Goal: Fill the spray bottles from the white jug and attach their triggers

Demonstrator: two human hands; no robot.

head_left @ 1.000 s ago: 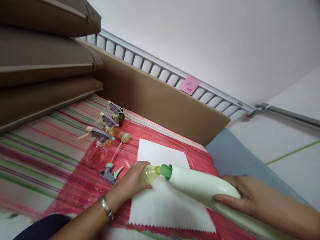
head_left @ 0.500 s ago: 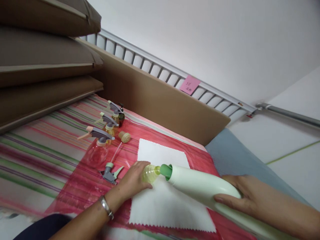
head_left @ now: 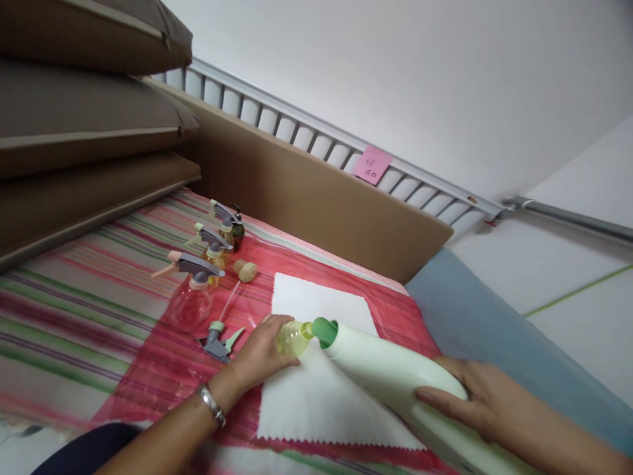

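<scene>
My left hand [head_left: 260, 353] is wrapped round a small clear bottle [head_left: 291, 337] of yellowish liquid that stands on a white cloth [head_left: 321, 402]. My right hand [head_left: 475, 402] grips the body of a large pale green bottle [head_left: 395, 373], tilted so its green neck [head_left: 324, 330] meets the small bottle's mouth. A loose grey and green spray head [head_left: 217, 340] lies just left of my left hand, and a tan cap [head_left: 246, 270] rests beyond it.
Three small spray bottles [head_left: 195, 293] stand in a row at the left on a red plastic sheet [head_left: 163, 369] over a striped cover. A brown board [head_left: 316, 204] runs behind. Brown cushions [head_left: 74, 119] are stacked at the far left, and a pink note [head_left: 372, 165] hangs on the rail.
Both hands and both bottles keep their places; the view has shifted slightly, and the large bottle sits a little lower in the picture.
</scene>
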